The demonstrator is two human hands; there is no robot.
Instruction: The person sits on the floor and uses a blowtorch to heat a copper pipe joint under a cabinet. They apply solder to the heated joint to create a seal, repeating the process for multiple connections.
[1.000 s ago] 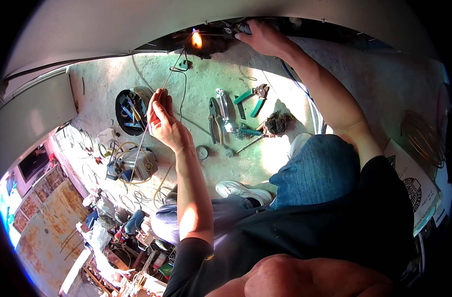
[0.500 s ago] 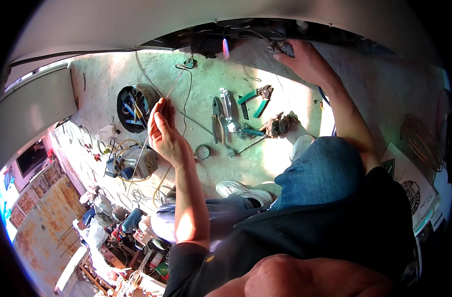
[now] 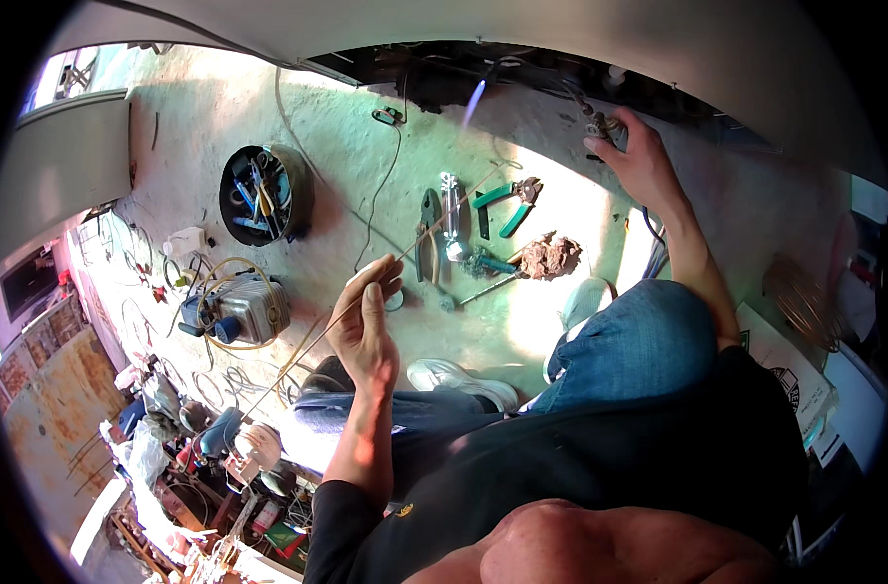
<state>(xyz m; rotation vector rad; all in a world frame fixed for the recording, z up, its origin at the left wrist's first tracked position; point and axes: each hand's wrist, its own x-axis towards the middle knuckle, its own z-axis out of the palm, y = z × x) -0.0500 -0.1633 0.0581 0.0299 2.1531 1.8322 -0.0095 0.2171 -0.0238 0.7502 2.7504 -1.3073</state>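
My left hand [image 3: 368,336] is closed round a long thin metal rod [image 3: 446,216], pinched between thumb and fingers. The rod slants up and right to a bent tip over the floor tools. At the upper right my right hand [image 3: 643,161] grips a gas torch [image 3: 596,121] by its valve body. The torch's thin neck reaches left along the dark opening under a pale cabinet and ends in a blue-violet flame [image 3: 475,102]. A gap separates the rod's tip from the flame. Below the rod lie pliers [image 3: 428,234] and green-handled cutters [image 3: 515,202].
A round dark tub [image 3: 306,200] of tools stands on the left, above a small motor-like machine [image 3: 254,310] with a yellow hose. A brown lump [image 3: 551,256] lies by my shoe [image 3: 586,300]. The pale cabinet [image 3: 385,24] overhangs the far side. Copper tubing [image 3: 804,302] is coiled at right.
The rod has swung from steep to a flatter slant, its tip moving right. My left hand is lower and further right. My right hand and the torch flame have shifted right.
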